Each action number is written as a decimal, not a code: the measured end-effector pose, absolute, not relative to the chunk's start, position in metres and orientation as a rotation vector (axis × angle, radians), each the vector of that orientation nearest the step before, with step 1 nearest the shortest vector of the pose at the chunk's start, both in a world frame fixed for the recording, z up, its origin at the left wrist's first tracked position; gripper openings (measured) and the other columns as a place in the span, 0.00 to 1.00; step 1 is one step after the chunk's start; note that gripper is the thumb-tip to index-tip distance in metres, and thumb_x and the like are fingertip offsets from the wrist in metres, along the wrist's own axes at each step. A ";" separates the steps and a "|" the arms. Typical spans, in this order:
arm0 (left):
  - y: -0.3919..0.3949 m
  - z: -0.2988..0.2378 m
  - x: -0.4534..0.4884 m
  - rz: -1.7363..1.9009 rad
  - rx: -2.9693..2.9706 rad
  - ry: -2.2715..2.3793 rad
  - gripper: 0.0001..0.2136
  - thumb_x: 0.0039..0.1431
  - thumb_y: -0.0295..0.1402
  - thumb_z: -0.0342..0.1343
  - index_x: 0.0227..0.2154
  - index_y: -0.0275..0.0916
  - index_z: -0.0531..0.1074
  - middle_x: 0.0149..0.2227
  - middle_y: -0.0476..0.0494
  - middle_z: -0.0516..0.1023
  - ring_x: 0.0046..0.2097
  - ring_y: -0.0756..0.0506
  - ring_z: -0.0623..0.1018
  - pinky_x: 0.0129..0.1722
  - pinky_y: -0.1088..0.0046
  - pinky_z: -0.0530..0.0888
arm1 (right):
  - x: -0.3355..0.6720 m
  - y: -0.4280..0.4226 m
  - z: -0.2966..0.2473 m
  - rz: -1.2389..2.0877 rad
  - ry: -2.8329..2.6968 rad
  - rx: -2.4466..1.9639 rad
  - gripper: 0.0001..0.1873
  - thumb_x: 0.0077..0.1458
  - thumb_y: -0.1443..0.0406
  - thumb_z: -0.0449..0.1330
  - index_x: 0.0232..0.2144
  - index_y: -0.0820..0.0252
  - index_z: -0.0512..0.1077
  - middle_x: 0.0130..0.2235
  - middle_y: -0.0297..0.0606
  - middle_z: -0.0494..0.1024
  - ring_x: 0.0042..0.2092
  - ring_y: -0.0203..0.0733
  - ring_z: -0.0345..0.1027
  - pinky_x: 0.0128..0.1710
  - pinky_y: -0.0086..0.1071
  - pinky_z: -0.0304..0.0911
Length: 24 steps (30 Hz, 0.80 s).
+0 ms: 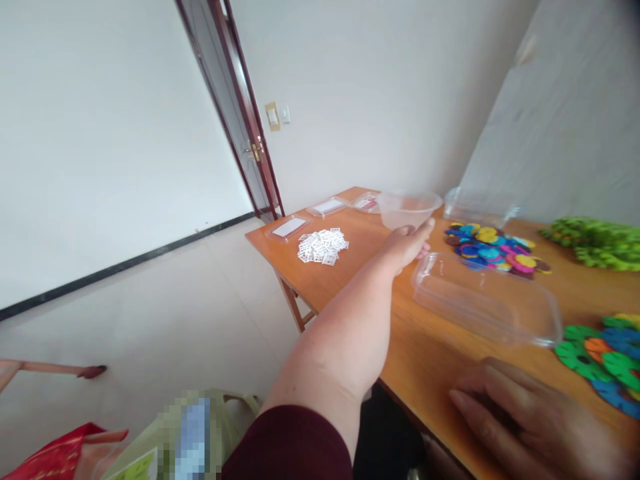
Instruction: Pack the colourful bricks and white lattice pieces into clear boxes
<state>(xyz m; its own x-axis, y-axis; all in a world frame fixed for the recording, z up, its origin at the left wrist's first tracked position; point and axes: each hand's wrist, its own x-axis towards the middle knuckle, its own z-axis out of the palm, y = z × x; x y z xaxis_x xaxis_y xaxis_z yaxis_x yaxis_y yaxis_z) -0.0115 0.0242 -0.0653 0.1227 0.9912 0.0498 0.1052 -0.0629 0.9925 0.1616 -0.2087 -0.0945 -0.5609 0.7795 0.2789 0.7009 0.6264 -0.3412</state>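
Observation:
My left hand (407, 248) reaches across the table, its thumb and fingers apart, just in front of a clear plastic bowl (403, 208). Whether it touches the bowl I cannot tell. Closer to me, my right hand (525, 417) is low over the table's near edge, partly blurred, with loosely bent fingers and nothing visible in them. Between the hands lies a clear rectangular plastic container (485, 310). Behind it is a heap of colourful flower-shaped discs (493, 247). More notched plastic discs (605, 360), green, blue and orange, lie by my right hand.
On the wooden table (350, 287) are a pile of small white cards (323, 246), flat clear lids (290, 227), another clear container (480, 205) and green leafy pieces (600, 241). A plastic stool or chair (235, 400) and a red bag (55, 457) are below left.

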 end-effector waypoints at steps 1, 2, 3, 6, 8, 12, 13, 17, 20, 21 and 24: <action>0.024 -0.065 -0.011 1.109 1.379 1.189 0.26 0.58 0.60 0.49 0.31 0.38 0.71 0.29 0.44 0.78 0.29 0.51 0.75 0.32 0.77 0.73 | 0.158 -0.209 -0.090 0.270 -2.443 -1.143 0.10 0.63 0.57 0.53 0.35 0.50 0.73 0.32 0.34 0.77 0.31 0.38 0.74 0.29 0.26 0.69; 0.023 -0.064 -0.011 1.105 1.371 1.197 0.26 0.58 0.59 0.49 0.31 0.38 0.71 0.29 0.43 0.78 0.30 0.51 0.75 0.32 0.77 0.72 | 0.154 -0.209 -0.084 0.275 -2.439 -1.111 0.11 0.63 0.59 0.53 0.33 0.51 0.73 0.31 0.33 0.76 0.30 0.37 0.73 0.28 0.26 0.68; 0.023 -0.063 -0.012 1.103 1.361 1.202 0.25 0.58 0.59 0.49 0.31 0.38 0.71 0.29 0.43 0.78 0.30 0.51 0.76 0.32 0.77 0.72 | 0.151 -0.209 -0.079 0.279 -2.430 -1.109 0.11 0.63 0.60 0.52 0.32 0.52 0.73 0.30 0.34 0.76 0.30 0.36 0.73 0.27 0.26 0.68; 0.023 -0.062 -0.013 1.108 1.361 1.169 0.24 0.60 0.56 0.49 0.32 0.37 0.72 0.29 0.42 0.79 0.30 0.50 0.76 0.32 0.76 0.71 | 0.143 -0.212 -0.063 0.326 -2.375 -1.121 0.11 0.62 0.62 0.53 0.31 0.53 0.73 0.30 0.34 0.77 0.30 0.36 0.73 0.28 0.26 0.68; 0.023 -0.061 -0.014 1.110 1.371 1.177 0.23 0.61 0.55 0.49 0.32 0.36 0.73 0.29 0.42 0.79 0.30 0.50 0.76 0.32 0.76 0.71 | 0.141 -0.214 -0.055 0.389 -2.355 -1.145 0.10 0.62 0.64 0.53 0.31 0.53 0.73 0.31 0.35 0.77 0.31 0.36 0.73 0.30 0.26 0.69; 0.021 -0.060 -0.016 1.102 1.366 1.193 0.24 0.61 0.56 0.48 0.34 0.36 0.73 0.31 0.41 0.80 0.31 0.49 0.76 0.32 0.76 0.71 | 0.139 -0.217 -0.049 0.494 -2.326 -1.191 0.10 0.62 0.66 0.52 0.32 0.54 0.73 0.33 0.35 0.77 0.34 0.37 0.74 0.33 0.27 0.69; 0.021 -0.060 -0.017 1.094 1.369 1.187 0.25 0.61 0.56 0.48 0.34 0.37 0.74 0.31 0.41 0.80 0.31 0.49 0.77 0.32 0.76 0.71 | 0.140 -0.217 -0.049 0.511 -2.318 -1.197 0.09 0.61 0.67 0.53 0.32 0.54 0.73 0.34 0.35 0.77 0.35 0.37 0.73 0.33 0.27 0.69; 0.020 -0.058 -0.021 1.051 1.416 1.108 0.26 0.57 0.60 0.50 0.35 0.38 0.74 0.32 0.41 0.81 0.33 0.48 0.78 0.33 0.74 0.71 | 0.141 -0.215 -0.051 0.577 -2.294 -1.206 0.08 0.58 0.69 0.54 0.33 0.55 0.72 0.35 0.36 0.77 0.37 0.38 0.72 0.35 0.27 0.67; 0.017 -0.052 -0.024 1.005 1.444 1.099 0.24 0.56 0.59 0.52 0.36 0.40 0.75 0.34 0.41 0.81 0.34 0.47 0.78 0.32 0.74 0.71 | 0.141 -0.213 -0.051 0.613 -2.268 -1.206 0.07 0.57 0.70 0.55 0.32 0.56 0.72 0.35 0.35 0.76 0.37 0.38 0.72 0.34 0.26 0.66; 0.015 -0.049 -0.025 0.989 1.448 1.110 0.23 0.57 0.58 0.53 0.36 0.40 0.75 0.35 0.41 0.81 0.34 0.47 0.78 0.32 0.74 0.71 | 0.141 -0.213 -0.051 0.620 -2.259 -1.205 0.07 0.56 0.71 0.55 0.32 0.56 0.72 0.35 0.35 0.76 0.36 0.38 0.72 0.34 0.26 0.65; 0.008 -0.038 -0.030 0.954 1.475 1.159 0.19 0.57 0.53 0.55 0.36 0.41 0.75 0.37 0.42 0.81 0.33 0.48 0.77 0.31 0.75 0.70 | 0.141 -0.212 -0.053 0.629 -2.223 -1.203 0.07 0.55 0.71 0.55 0.32 0.56 0.71 0.35 0.35 0.76 0.36 0.37 0.71 0.34 0.26 0.64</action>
